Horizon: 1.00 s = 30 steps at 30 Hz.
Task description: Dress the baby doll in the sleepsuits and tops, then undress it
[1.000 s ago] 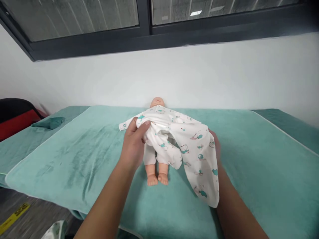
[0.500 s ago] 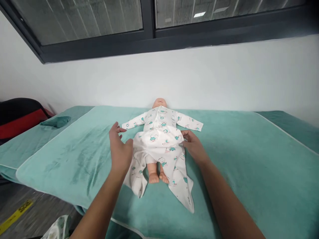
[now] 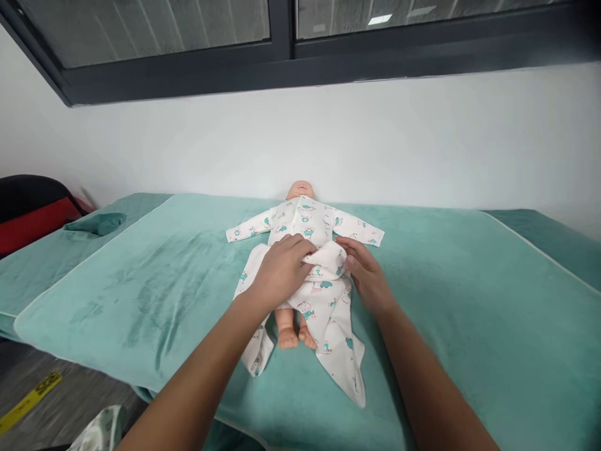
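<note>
A baby doll lies on its back, head toward the wall. It wears a white printed long-sleeved top with both sleeves spread sideways. Matching white baby pants lie over its lower body, bunched at the waist, with the doll's bare feet showing between the legs. My left hand reaches across the waist, its fingers curled and closed on the pants' fabric. At the waist's right side, my right hand pinches the edge of the pants between thumb and fingers.
A green velvety cover spreads over the bed under the doll. Behind it stand a white wall and a dark window frame. A black and red object is at the left. Yellow tape marks the floor.
My left hand has moved right, from beside the doll onto the pants' waist, and closed on the fabric. My right hand stays at the right side of the waist.
</note>
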{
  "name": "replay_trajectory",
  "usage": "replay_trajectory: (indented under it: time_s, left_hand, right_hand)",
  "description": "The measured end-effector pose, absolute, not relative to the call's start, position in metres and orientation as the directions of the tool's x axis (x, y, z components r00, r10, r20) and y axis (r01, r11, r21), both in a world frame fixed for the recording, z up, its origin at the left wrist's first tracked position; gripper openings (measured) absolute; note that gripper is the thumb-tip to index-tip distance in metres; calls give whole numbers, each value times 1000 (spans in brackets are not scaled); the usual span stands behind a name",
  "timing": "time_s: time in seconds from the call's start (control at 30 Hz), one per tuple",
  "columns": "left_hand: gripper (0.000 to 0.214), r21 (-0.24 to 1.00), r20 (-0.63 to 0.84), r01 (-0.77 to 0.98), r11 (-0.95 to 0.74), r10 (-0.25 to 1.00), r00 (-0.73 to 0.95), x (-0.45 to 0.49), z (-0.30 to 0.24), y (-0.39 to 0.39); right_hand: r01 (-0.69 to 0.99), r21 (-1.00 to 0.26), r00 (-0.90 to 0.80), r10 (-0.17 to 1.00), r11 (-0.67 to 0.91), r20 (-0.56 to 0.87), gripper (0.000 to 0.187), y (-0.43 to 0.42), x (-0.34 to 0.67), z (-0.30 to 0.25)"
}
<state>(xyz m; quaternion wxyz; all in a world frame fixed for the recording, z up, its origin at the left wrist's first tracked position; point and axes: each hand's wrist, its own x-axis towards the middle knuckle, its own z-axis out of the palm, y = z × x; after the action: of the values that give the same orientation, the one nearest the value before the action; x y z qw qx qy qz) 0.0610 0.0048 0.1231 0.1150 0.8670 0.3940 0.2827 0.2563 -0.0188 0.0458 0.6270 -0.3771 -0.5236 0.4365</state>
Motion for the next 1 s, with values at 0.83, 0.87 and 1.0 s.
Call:
replay_trajectory:
  time_s: [0.83,0.87,1.0]
  left_hand:
    - [52,986,-157,122,112,868,470,77,168,-23]
    - [52,983,-160,158,99,879,449,77,169,-22]
    - [46,933,-212,360,11,825,523,72,170,-19]
  right_hand:
    - [-492,-869,-176,973,47,152,35,-39,268,52]
    - [-453,-891,-250,960,1,128,38,-39,268,50]
    - [-408,-909,-279,959,-81,40,37,-35,267,43]
